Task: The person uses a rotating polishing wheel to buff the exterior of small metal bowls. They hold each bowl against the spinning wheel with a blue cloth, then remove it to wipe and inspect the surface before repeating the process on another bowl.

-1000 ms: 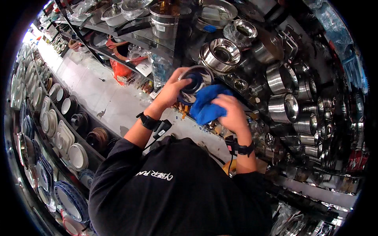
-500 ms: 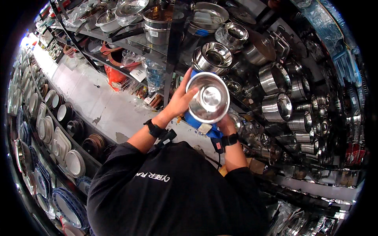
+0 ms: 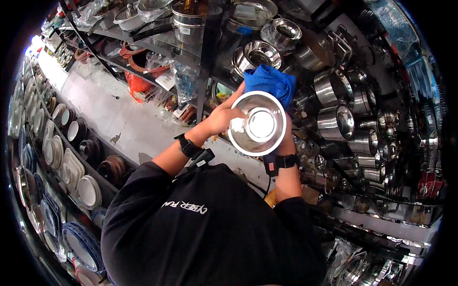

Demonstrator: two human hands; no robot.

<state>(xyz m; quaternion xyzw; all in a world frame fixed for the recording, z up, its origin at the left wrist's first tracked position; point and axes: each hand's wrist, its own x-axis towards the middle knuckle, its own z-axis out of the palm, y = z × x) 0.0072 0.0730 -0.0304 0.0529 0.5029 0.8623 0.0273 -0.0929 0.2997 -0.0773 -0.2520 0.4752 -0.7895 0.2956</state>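
Observation:
A shiny steel bowl [image 3: 260, 143] is held up in front of my chest, its open top facing me. My left hand [image 3: 224, 117] grips its left rim, the thumb lying over the inside and the fingers behind. A crumpled blue cloth [image 3: 272, 85] sticks out past the bowl's far right rim. At the right side, my right hand [image 3: 287, 142] reaches up behind the bowl toward the cloth and appears to hold it against the outside. The bowl hides most of that hand, and its fingers do not show. Both wrists wear black straps.
Steel pots [image 3: 334, 88] and bowls crowd the shelf at the right. A dark shelf post [image 3: 206, 62] stands just beyond my hands, with steel bowls [image 3: 257, 55] beside it. Plates [image 3: 89, 191] line the left shelf, across the grey floor [image 3: 107, 107].
The bowl has shifted slightly right and toward me. The blue cloth has moved from underneath to the far right of the rim. My right hand has moved up along the bowl's side.

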